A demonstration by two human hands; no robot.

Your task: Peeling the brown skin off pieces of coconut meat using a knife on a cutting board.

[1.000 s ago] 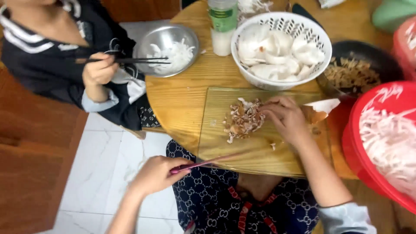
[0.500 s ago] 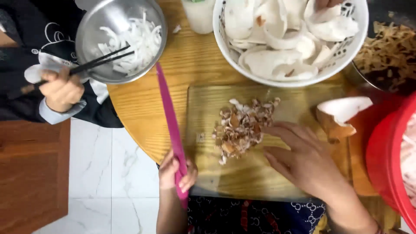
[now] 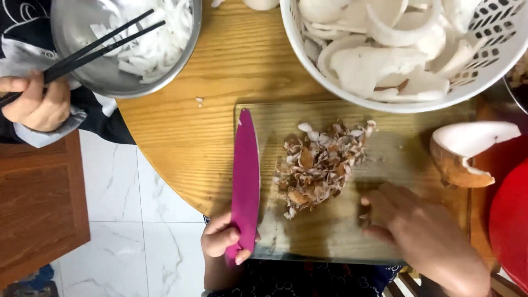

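Left hand (image 3: 223,237): fingers are closed around the handle of a pink knife (image 3: 245,176), whose blade is laid flat along the left edge of the cutting board (image 3: 330,231).
Right hand (image 3: 423,236): fingers are held flat and together on the near right of the board, nothing gripped.
Brown peelings (image 3: 319,165): heaped mid-board, between knife and right hand.
Coconut piece (image 3: 467,151): set at the board's right end.
Worktop (image 3: 220,82): round, wooden.
White basket (image 3: 484,66): placed far right, filled with white coconut flesh.
Steel bowl (image 3: 99,71): seen far left, black chopsticks (image 3: 93,49) held over it by another person's hand (image 3: 36,104).
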